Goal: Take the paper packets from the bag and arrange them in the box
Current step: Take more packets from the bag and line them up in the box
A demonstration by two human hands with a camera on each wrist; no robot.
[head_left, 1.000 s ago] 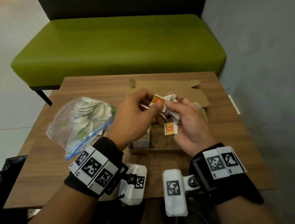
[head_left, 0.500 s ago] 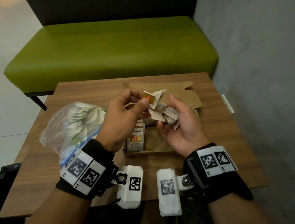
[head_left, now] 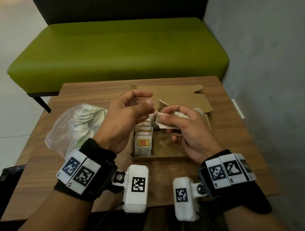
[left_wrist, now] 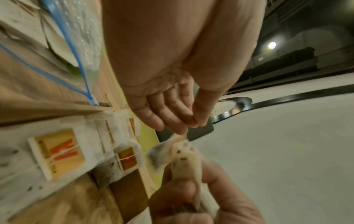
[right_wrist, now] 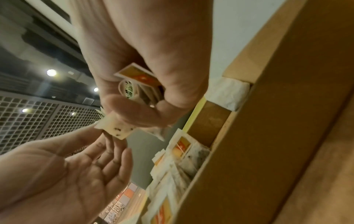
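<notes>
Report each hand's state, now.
Left hand: open, fingers relaxed, holding nothing.
Right hand: pinching a bunch of paper packets above the box.

Bag (head_left: 76, 126) left of box (head_left: 169, 155) on table (head_left: 43, 178); packets (head_left: 144, 144) stand in box's left side; bench (head_left: 115, 50) behind.

Room in the box, hemmed on the left

Packets (head_left: 143, 138) are filling the box's (head_left: 158, 158) left column; its right half is lying open under my right hand (head_left: 187, 129), bag (head_left: 72, 129) crowding my left.
</notes>
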